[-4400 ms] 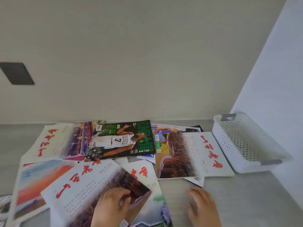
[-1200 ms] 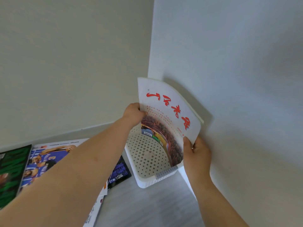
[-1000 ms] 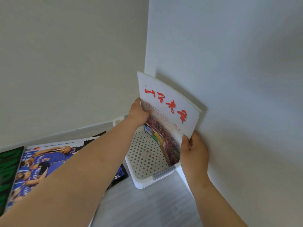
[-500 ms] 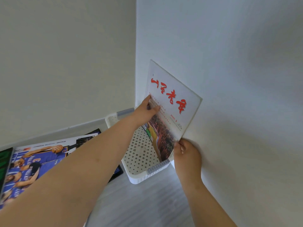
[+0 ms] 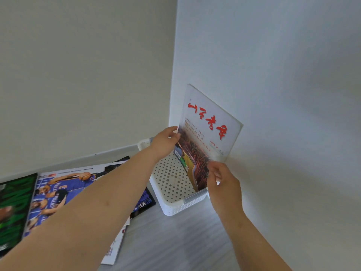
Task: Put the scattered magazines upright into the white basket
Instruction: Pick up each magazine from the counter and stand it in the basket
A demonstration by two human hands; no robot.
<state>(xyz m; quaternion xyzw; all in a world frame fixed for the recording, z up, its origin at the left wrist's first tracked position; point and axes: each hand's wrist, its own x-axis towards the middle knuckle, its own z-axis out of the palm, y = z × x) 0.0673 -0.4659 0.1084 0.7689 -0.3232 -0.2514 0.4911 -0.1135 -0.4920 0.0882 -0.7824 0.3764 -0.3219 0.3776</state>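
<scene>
A white magazine (image 5: pixel 209 122) with red brush-script characters and "2025.9" on its cover stands upright inside the white basket (image 5: pixel 175 208), leaning on the wall (image 5: pixel 283 94) behind the basket. The left hand (image 5: pixel 164 143) pinches its far edge and the right hand (image 5: pixel 224 182) pinches its near corner. Left of the basket lie a dark magazine (image 5: pixel 144 204) marked "24", a blue basketball magazine (image 5: pixel 58 192) showing jersey "3", then a green magazine (image 5: pixel 13 202).

Bare left hand (image 5: pixel 165 143), bare right hand (image 5: pixel 223 181)
</scene>
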